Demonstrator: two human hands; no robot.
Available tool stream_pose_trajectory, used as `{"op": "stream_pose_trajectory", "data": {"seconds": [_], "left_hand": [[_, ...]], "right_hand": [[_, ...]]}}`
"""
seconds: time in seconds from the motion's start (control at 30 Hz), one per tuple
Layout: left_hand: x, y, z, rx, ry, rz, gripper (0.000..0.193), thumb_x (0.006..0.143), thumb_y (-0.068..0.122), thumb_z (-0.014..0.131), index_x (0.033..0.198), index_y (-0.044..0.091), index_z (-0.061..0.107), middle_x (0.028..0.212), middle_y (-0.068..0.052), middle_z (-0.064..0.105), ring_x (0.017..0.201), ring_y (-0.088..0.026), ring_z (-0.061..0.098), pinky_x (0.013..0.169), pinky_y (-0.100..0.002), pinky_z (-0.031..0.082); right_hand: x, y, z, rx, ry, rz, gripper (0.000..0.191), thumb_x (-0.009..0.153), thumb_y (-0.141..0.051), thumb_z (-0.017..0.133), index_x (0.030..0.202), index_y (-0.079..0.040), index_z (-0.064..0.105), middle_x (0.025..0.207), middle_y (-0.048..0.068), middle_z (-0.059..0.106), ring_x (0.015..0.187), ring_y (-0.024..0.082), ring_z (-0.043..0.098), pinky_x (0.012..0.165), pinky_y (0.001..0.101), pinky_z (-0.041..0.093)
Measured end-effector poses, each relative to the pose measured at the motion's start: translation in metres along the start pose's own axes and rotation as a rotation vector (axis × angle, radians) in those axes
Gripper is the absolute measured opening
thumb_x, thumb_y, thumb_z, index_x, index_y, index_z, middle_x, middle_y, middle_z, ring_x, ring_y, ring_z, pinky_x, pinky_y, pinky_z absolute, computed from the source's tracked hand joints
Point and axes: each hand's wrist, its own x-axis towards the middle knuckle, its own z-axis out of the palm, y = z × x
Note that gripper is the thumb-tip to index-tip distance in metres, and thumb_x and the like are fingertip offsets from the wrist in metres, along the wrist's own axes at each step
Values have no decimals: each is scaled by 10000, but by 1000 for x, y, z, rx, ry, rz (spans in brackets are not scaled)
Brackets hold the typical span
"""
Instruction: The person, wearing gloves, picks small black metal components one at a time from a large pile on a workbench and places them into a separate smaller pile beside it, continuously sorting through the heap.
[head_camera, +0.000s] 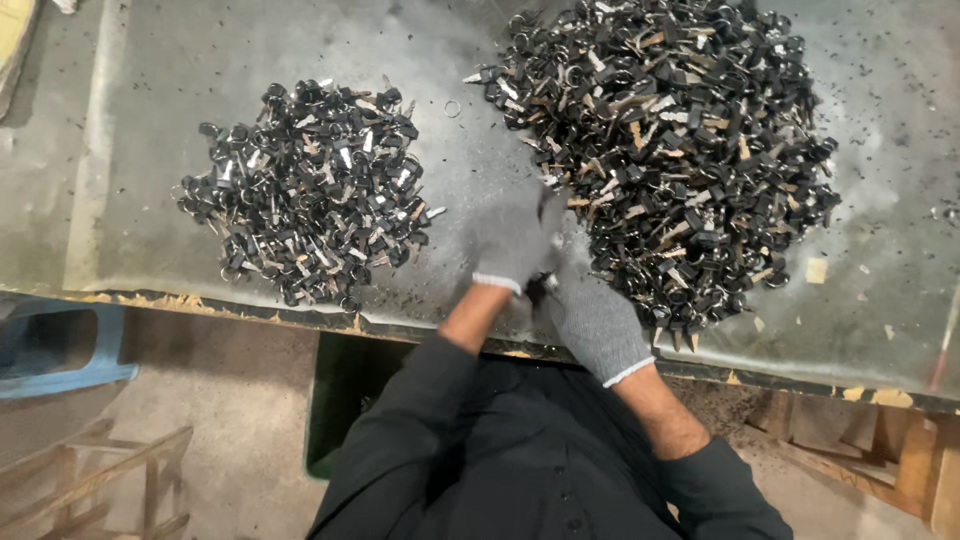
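Gloves of grey knit cover both our hands: the left hand (518, 243) and right hand (592, 318) meet, pinching a small dark key (540, 283) between them, beside the larger key pile (670, 150). A smaller pile (305, 190) lies on the surface (130, 140).

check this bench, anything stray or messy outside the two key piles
Yes. A lone small metal ring lies between the smaller pile and the larger pile, apart from both. Pale scraps and dark grit are scattered on the table right of the larger pile.
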Motion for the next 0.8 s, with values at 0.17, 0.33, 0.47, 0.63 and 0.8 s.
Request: {"op": "stream_pose_trajectory", "data": {"seconds": [0.17, 0.33, 0.47, 0.63, 0.8], "left_hand": [[-3, -7, 12, 170, -43, -2, 291, 878, 339, 671, 1058, 113, 707, 916, -174, 727, 854, -362, 715, 734, -522, 547], [-49, -29, 32, -152, 136, 179, 408, 827, 161, 692, 1224, 70, 713, 1043, -185, 748, 937, -379, 715, 817, -493, 574], [-65, -17, 23, -431, -90, 25, 281, 834, 141, 717, 1113, 123, 754, 1033, -116, 775, 899, -284, 788, 834, -389, 627], [-86, -1, -5, -159, 96, 440, 377, 776, 41, 683, 1145, 95, 732, 1060, -156, 754, 980, -371, 732, 865, -436, 565], [-77, -14, -7, -78, -22, 97, 487, 786, 179, 777, 1252, 91, 665, 938, -142, 744, 875, -368, 721, 763, -477, 549]], "right_hand": [[-10, 7, -6, 136, 1, 55, 649, 914, -196, 633, 1482, 25, 409, 1063, 231, 704, 929, 415, 704, 792, 511, 575], [-29, 10, -6, 76, -30, -12, 310, 943, -181, 638, 1222, -59, 584, 1090, 207, 690, 1018, 392, 695, 859, 484, 576], [-23, 15, -20, 243, -82, -179, 428, 822, -114, 651, 1231, 7, 615, 1113, 255, 670, 989, 433, 670, 840, 509, 552], [-16, 3, -21, -94, -457, 266, 276, 1021, -247, 550, 1209, -54, 609, 1080, 198, 736, 996, 378, 737, 825, 486, 606], [-22, 6, -8, 58, -16, 5, 392, 959, -248, 609, 1276, -18, 586, 1099, 244, 681, 934, 412, 707, 733, 511, 592]]}}
